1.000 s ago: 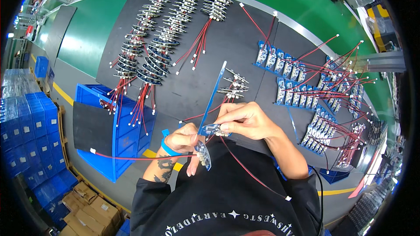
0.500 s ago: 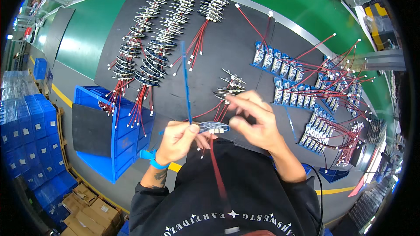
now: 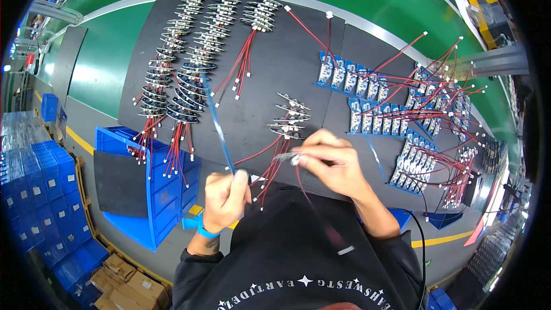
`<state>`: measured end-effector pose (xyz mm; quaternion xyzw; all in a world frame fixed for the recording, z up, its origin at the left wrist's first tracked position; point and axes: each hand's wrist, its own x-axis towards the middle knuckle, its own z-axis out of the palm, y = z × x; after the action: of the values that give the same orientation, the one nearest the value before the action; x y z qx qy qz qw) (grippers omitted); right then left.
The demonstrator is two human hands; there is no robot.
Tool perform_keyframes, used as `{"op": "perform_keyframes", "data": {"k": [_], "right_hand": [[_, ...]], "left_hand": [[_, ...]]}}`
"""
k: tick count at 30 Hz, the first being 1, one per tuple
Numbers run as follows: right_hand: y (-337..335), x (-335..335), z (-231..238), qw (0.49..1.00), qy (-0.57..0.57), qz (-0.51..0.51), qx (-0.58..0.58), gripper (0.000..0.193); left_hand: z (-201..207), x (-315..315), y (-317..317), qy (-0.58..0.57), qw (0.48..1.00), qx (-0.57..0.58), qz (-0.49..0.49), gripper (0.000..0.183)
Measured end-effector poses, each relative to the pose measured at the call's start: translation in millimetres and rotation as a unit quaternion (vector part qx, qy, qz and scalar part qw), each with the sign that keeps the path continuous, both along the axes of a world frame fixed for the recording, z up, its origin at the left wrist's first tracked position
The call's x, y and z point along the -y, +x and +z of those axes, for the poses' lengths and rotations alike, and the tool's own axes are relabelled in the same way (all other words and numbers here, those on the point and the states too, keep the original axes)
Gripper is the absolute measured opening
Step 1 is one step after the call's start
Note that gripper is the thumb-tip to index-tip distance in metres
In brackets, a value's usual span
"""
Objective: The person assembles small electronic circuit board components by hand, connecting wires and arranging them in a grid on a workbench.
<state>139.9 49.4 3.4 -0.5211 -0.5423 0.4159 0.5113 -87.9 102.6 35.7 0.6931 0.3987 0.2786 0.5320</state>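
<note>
My left hand (image 3: 224, 198) is closed in a fist around the lower end of a long thin blue strip (image 3: 217, 126), which slants up and to the left. My right hand (image 3: 333, 163) pinches a small circuit board (image 3: 286, 156) seen nearly edge-on. From that board a red wire lead (image 3: 304, 189) hangs over my black shirt, its lower end smeared by motion. Just beyond my right fingers lies a short column of boards (image 3: 291, 117) with red leads trailing toward me.
Long columns of boards (image 3: 201, 51) stand on the black mat (image 3: 252, 89) at the left. Blue board panels (image 3: 367, 116) with red wires lie at the right. A blue bin (image 3: 166, 195) sits by the table's left edge. Another blue strip (image 3: 376, 155) rests near the panels.
The circuit board has passed from my left hand to my right. My left hand keeps the blue strip, now tilted further left, and sits slightly lower. The view has shifted a little.
</note>
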Motion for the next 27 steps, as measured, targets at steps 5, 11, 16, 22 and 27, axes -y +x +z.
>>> {"op": "perform_keyframes", "data": {"k": [5,11,16,22,27], "right_hand": [[10,7,-2,0.982,0.045,-0.099,0.152,0.021],[-3,1,-11,0.941,0.17,-0.094,0.278,0.029],[-13,-4,-11,0.938,0.127,-0.159,0.281,0.03],[6,34,19,0.986,-0.073,-0.114,-0.101,0.019],[44,67,24,0.963,-0.141,-0.221,0.07,0.01]], "left_hand": [[21,-6,4,0.076,0.994,-0.048,0.059,0.049],[15,8,44,0.154,0.98,0.01,-0.122,0.04],[1,14,49,0.129,0.984,-0.04,-0.117,0.037],[-15,23,73,0.142,0.97,-0.083,-0.178,0.036],[-1,23,62,0.16,0.968,-0.166,-0.1,0.034]]}}
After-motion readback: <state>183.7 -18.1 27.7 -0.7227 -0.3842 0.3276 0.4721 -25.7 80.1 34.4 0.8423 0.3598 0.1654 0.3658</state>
